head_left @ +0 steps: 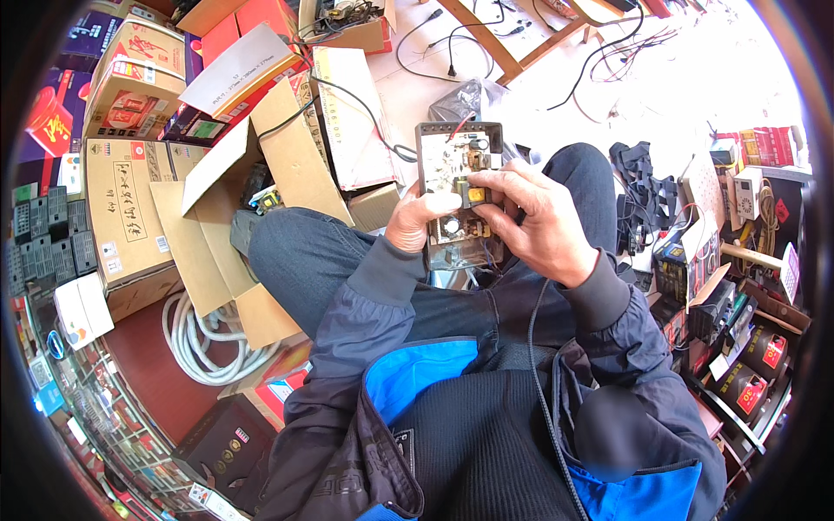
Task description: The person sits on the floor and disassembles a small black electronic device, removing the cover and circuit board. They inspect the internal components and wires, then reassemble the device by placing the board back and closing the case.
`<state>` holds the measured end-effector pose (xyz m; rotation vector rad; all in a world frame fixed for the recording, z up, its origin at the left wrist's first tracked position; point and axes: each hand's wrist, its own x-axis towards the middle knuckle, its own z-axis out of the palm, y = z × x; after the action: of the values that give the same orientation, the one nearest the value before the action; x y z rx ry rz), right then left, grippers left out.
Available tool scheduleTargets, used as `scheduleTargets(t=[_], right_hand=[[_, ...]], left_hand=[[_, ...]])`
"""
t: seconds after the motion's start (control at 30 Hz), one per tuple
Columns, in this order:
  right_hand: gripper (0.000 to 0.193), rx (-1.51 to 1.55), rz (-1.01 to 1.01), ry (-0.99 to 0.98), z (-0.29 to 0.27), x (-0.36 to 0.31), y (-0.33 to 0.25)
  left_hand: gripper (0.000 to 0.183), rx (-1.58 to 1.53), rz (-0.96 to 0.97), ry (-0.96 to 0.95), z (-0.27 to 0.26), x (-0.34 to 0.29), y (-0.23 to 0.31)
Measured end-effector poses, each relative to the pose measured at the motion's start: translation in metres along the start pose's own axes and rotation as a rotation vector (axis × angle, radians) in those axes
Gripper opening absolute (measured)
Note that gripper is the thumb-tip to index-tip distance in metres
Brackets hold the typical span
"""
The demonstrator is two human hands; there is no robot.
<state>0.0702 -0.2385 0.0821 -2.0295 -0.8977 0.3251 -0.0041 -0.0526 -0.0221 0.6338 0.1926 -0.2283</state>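
Component-handling step, apparently: just above frame centre, left hand point(408, 225) curled round uncovered circuit-board casing point(420, 161), right hand point(547, 219) partly closed at yellow-wrapped transformer point(475, 196), pinch uncertain; next move likely needs casing steady.

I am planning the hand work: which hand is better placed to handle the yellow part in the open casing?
Probably the right hand: its fingertips are at the yellow part, while the left hand, its thumb also near, holds the open casing at its left side.
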Motion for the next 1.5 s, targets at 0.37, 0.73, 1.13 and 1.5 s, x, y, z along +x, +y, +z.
scheduleTargets(t=[0.37,0.73,1.13,1.5], right_hand=[[0.034,0.036,0.033,0.017,0.000,-0.003,0.001],[0.032,0.043,0.043,0.005,-0.001,0.000,-0.001],[0.036,0.037,0.078,-0.044,0.004,0.013,0.017],[0.037,0.214,0.158,0.096,-0.002,0.001,0.021]], left_hand=[[0.066,-0.051,0.010,0.003,0.005,-0.002,0.000],[0.068,-0.068,-0.003,-0.010,0.004,0.001,0.001],[0.053,-0.296,-0.107,0.060,0.003,0.007,0.003],[0.071,-0.343,0.032,-0.015,0.011,0.014,0.016]])
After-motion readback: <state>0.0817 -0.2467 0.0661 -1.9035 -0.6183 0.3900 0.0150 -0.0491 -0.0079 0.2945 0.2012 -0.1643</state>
